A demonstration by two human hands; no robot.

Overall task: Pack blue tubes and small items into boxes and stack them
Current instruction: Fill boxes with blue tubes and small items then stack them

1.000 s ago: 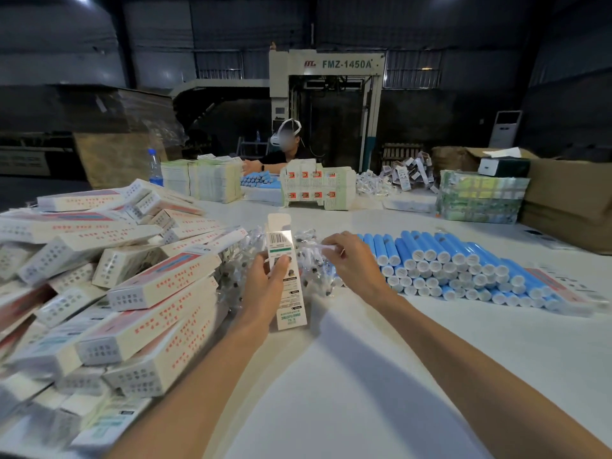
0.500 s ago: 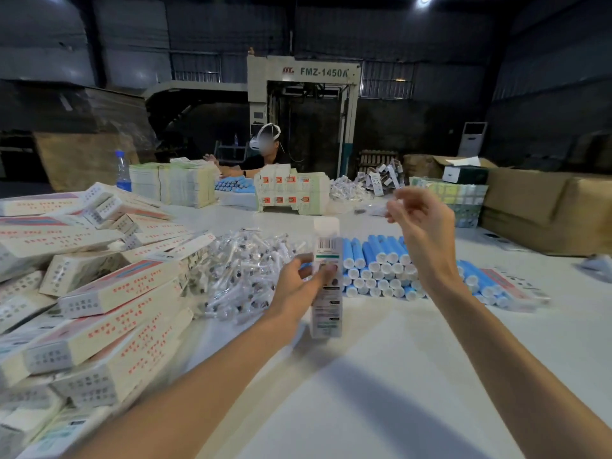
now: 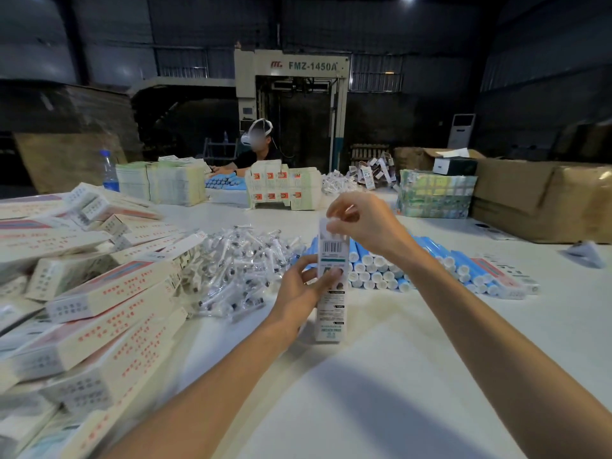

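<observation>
left hand (image 3: pixel 298 293) is curled round the box (image 3: pixel 331 313), which stands upright on the white counter (image 3: pixel 381 392). right hand (image 3: pixel 364 223) pinches something small and white at its top, too blurry to name. tubes (image 3: pixel 377 271) lie just behind, packed boxes (image 3: pixel 109 293) piled on the left. dim warehouse, big machine (image 3: pixel 291 94) at the back.

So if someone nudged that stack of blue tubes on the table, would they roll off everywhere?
Probably some. The blue tubes are round and piled in layers, so top ones would likely roll sideways. Lower ones lie packed side by side, which should steady them. They look light, so a gentle push probably shifts them.
</observation>
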